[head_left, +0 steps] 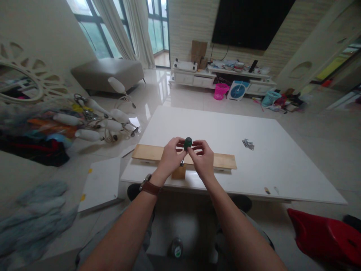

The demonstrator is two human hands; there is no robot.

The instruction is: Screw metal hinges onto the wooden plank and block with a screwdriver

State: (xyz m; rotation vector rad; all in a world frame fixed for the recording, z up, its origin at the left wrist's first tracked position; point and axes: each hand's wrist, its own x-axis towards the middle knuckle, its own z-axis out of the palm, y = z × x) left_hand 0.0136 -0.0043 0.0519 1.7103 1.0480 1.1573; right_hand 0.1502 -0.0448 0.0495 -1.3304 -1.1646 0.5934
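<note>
Between the fingertips of both hands is a screwdriver with a dark green and black handle (187,143), held upright. My left hand (172,153) grips it from the left, and my right hand (203,155) from the right, thumbs on the near side. Below them, a small piece of metal (182,163) shows by a short wooden block (178,173); whether the screwdriver's tip touches it is hidden. Behind the block lies a long wooden board (149,153), partly covered by my hands and raised slightly off the white tabletop (220,131).
Small metal parts (248,144) lie on the right of the tabletop, and two small items (267,190) near its front edge. A white panel (101,182) leans at the left, by a lamp fixture (113,126). A red chair (324,235) stands at right, a bottle (177,248) below.
</note>
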